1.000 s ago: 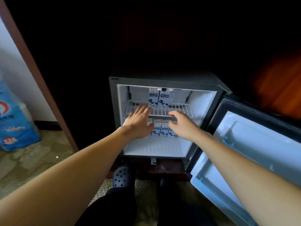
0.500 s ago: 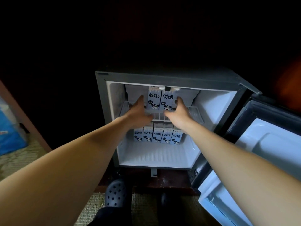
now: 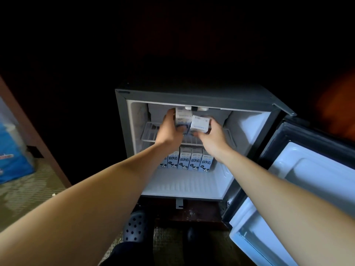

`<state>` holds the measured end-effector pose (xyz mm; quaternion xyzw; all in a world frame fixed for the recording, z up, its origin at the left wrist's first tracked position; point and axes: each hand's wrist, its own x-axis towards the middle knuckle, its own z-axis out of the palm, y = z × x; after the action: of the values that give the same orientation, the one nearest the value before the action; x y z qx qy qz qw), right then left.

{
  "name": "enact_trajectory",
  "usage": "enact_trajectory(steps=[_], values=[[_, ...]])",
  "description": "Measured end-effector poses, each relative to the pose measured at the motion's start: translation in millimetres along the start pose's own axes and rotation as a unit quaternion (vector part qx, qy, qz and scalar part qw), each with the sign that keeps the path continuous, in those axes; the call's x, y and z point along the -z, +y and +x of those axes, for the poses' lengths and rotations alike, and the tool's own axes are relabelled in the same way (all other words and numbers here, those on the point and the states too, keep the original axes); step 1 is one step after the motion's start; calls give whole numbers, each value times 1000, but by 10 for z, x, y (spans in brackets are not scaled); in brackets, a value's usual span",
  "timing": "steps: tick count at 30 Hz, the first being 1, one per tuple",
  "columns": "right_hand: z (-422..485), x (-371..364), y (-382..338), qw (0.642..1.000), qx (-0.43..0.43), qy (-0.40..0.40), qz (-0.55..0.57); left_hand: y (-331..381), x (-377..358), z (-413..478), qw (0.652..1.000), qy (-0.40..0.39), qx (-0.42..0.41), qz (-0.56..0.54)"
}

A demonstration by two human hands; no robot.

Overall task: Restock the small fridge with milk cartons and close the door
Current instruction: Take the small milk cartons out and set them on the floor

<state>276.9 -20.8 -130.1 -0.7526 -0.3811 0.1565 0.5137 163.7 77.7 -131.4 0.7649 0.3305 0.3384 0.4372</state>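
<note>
Half a second ago both hands only flanked the two upright cartons on the rack (image 3: 151,131). Now the left hand (image 3: 169,129) grips one carton (image 3: 182,117) and the right hand (image 3: 211,135) the other (image 3: 199,123), tipped (door (image 3: 299,181) open), so this looks like rearranging, not finishing.

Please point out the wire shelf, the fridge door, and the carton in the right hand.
wire shelf (image 3: 151,134), head view, on its bare left wires.
fridge door (image 3: 317,181), head view, on its white inner liner.
carton (image 3: 199,123), head view, on its upturned white face, held by the right hand (image 3: 211,139).
</note>
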Motion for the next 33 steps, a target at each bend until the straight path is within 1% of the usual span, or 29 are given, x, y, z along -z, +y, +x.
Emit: enact_trajectory(steps=[5,8,11,13,19,21,23,26,30,33], values=[[-449,212,-142,999,40,-6,-34,185,138,-322,1000,-18,-11,15],[-792,395,-345,997,59,-18,-51,399,302,-545,997,-23,-40,68],[-1209,608,-468,995,53,-43,-69,656,432,-862,990,-71,-64,104],[-1487,779,-538,994,53,-53,-85,846,482,-1104,985,-113,-76,103],[-2425,1380,-736,991,51,-51,-117,1389,439,-1850,965,-192,-135,120],[-2758,1678,-694,988,44,-38,-143,1584,324,-2089,950,-224,-177,129],[-3074,1957,-646,985,26,-14,-168,1790,187,-2325,928,-268,-217,142],[-3538,2301,-547,984,6,14,-179,2066,-96,-2610,897,-324,-258,156],[-4062,2689,-400,980,-33,37,-191,2347,-549,-2957,872,-375,-271,159],[-4403,2927,-285,981,-55,52,-179,2442,-881,-3238,864,-395,-273,149]])
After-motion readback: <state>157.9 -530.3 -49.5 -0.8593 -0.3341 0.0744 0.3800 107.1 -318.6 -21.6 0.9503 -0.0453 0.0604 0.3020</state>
